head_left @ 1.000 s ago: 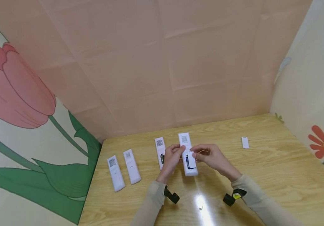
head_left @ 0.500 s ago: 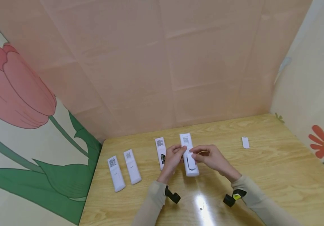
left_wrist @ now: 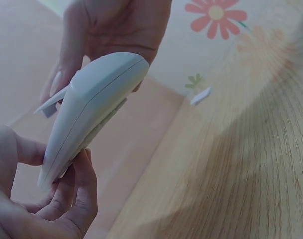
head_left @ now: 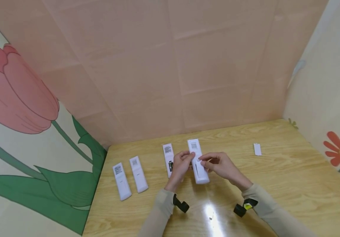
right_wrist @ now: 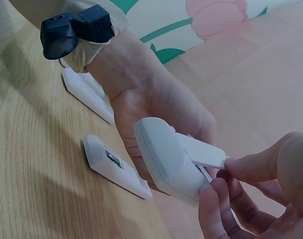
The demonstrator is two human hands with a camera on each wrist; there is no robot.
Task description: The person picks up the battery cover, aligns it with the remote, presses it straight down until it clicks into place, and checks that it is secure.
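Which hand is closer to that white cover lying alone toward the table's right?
The right. The right hand, pinching the flap of the held remote, is left of the white cover; the left hand, gripping that remote's left side, is farther left.

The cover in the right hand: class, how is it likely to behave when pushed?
Probably stiff: the cover looks straight though the right hand pinches it near one end. Likely light, as it looks thin. It may slip a little, since its outer face looks smooth.
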